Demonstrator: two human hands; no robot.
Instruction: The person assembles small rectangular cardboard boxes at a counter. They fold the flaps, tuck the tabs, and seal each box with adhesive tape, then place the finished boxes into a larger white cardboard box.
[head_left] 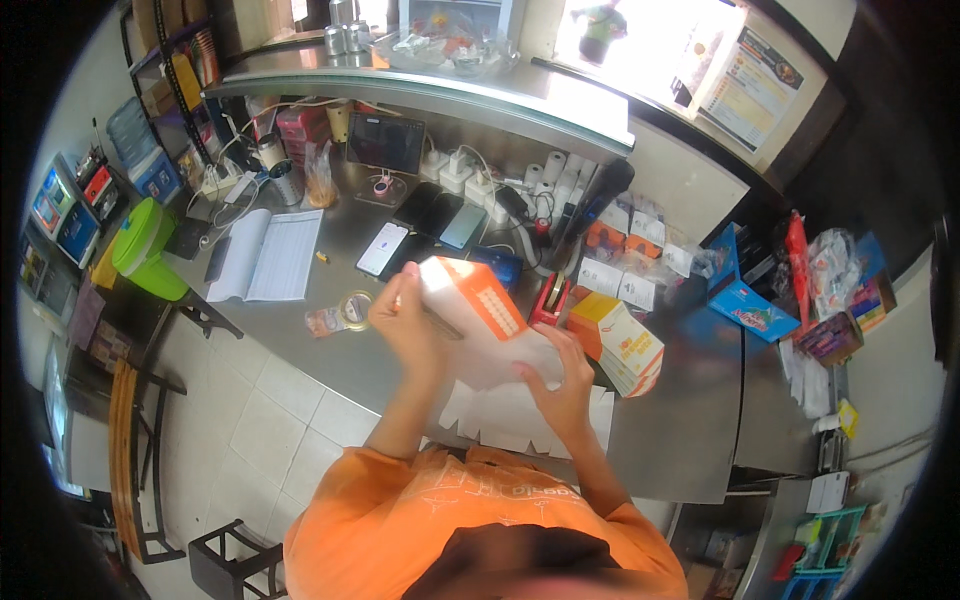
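orange-and-white carton (478, 300) — left hand (405, 325) grips its side, right hand (558, 385) pinches its lower flap.

- A grey metal surface (690, 440) curves through the room, with a raised steel shelf (450, 95) along its far edge.
- Pale square floor tiles (265, 420) lie at the lower left.
- A dark wooden chair (130, 450) stands on them.
- Bright daylight pours through a window (640, 35) at the top.
- The wall (890, 370) at right is light-coloured.
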